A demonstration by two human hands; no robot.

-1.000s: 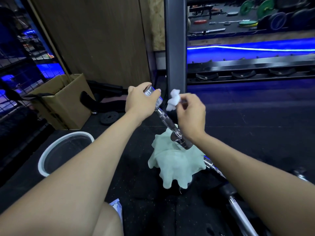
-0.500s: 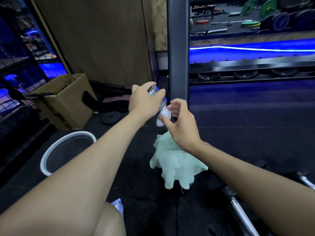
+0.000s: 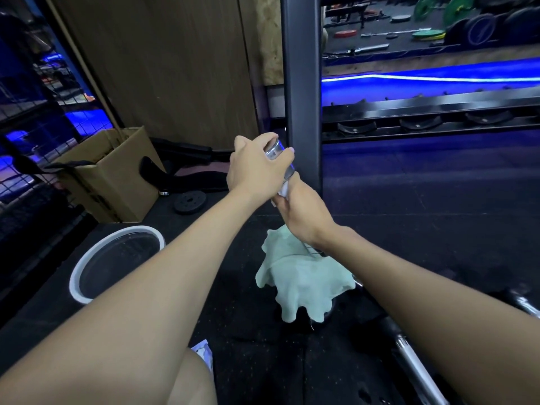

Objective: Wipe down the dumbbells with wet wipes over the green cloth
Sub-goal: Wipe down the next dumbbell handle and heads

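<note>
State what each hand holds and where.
Left hand grips the dumbbell bar at its top end; right hand wraps a wet wipe round the shaft just below.

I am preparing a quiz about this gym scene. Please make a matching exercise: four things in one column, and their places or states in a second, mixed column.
Things:
1. left hand
2. wet wipe
3. green cloth
4. cardboard box

Places or states:
a. lies crumpled on the floor
b. grips the bar's top end
c. stands open at far left
d. wrapped round the bar, in the right hand

Pairs: 1-b, 2-d, 3-a, 4-c
</note>
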